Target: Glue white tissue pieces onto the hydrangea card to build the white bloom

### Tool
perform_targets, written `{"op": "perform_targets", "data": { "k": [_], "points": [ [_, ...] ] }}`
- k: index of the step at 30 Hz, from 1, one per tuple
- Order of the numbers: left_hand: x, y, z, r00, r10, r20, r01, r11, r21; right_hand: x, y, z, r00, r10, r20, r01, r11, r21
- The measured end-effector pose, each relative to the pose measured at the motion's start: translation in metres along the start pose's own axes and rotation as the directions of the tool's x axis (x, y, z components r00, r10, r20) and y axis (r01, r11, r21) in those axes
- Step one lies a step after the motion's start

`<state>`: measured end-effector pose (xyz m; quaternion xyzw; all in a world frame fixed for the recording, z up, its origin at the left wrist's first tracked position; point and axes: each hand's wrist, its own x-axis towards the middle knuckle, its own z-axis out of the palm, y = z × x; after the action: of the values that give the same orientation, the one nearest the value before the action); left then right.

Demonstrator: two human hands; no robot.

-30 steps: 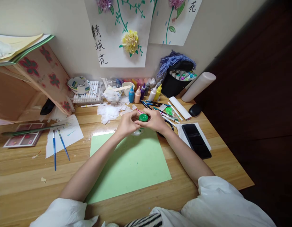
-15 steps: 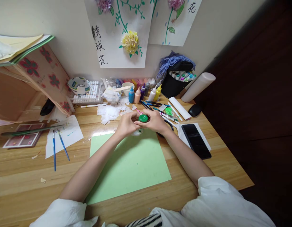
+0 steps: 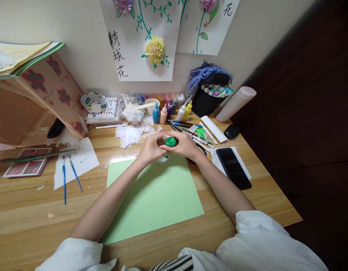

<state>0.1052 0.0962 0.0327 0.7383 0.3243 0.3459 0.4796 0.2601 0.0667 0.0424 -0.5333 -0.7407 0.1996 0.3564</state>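
Note:
Both my hands meet at the far edge of a light green paper sheet (image 3: 155, 197) on the wooden desk. Between them is a small container with a green cap (image 3: 170, 141). My left hand (image 3: 149, 148) is curled round its left side. My right hand (image 3: 185, 145) is closed on its right side, fingers by the cap. The container's clear lower part (image 3: 164, 158) barely shows under my hands.
White paper scraps (image 3: 131, 134), small paint bottles (image 3: 162, 112), pens and a marker rack (image 3: 106, 111) lie behind my hands. A black phone (image 3: 233, 167) lies on the right, two blue brushes (image 3: 69, 177) on the left. A black marker case (image 3: 211, 96) and a cardboard house (image 3: 35, 98) stand at the back.

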Motion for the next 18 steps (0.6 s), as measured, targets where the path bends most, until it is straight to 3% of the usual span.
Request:
{"op": "perform_targets", "data": {
  "k": [12, 15, 18],
  "points": [
    [0.001, 0.005, -0.001, 0.998, 0.008, 0.060, -0.009, 1.000, 0.019, 0.003, -0.006, -0.010, 0.993, 0.104, -0.054, -0.106, 0.994, -0.032],
    [0.002, 0.009, -0.010, 0.995, 0.000, 0.099, 0.009, 0.996, -0.089, 0.005, 0.001, -0.009, 0.978, 0.151, -0.141, -0.147, 0.988, 0.043],
    [0.006, 0.012, -0.024, 0.998, -0.047, 0.052, 0.056, 0.983, -0.172, 0.008, 0.011, -0.007, 0.922, 0.290, -0.255, -0.220, 0.937, 0.271]
  ]
}}
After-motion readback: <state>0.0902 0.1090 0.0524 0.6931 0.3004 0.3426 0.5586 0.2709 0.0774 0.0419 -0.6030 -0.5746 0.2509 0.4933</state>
